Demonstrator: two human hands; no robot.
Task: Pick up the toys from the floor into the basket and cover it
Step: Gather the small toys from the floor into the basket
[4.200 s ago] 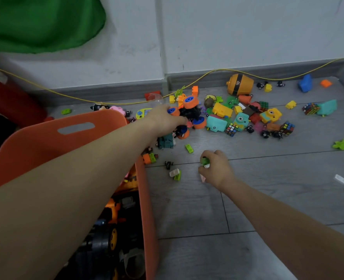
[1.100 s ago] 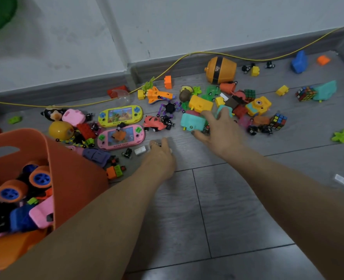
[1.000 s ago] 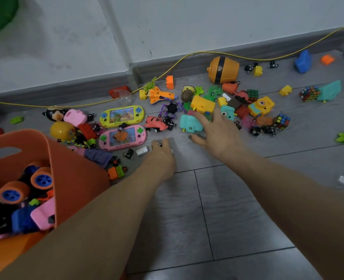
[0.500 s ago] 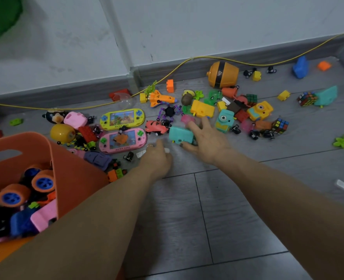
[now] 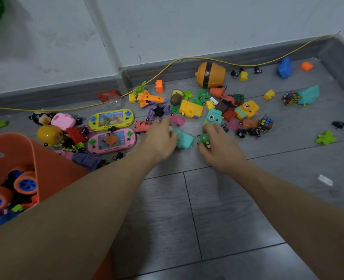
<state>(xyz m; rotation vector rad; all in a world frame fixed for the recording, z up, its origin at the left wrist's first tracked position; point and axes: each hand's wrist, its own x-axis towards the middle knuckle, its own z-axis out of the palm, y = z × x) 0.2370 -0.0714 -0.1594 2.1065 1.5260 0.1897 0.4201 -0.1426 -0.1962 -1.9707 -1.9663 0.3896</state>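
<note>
Two hands meet at frame center over the toy pile. I see my left hand (image 5: 160,140) curled against a teal block toy (image 5: 184,138), and my right hand (image 5: 220,146) with fingers wrapped around a small green toy (image 5: 204,139). Lower left, the orange basket (image 5: 52,168) holds an orange-wheeled car (image 5: 24,183). Two handheld water games (image 5: 111,130) lie between basket and hands.

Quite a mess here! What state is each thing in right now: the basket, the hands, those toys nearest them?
Orange basket: uncovered, partly filled with toys.
Left hand: fingers curled against the teal block toy.
Right hand: fingers grip a small green toy.
Teal block toy: on the floor between the hands.
Pink water game: flat on the floor, face up.
Yellow water game: flat, face up.
</note>
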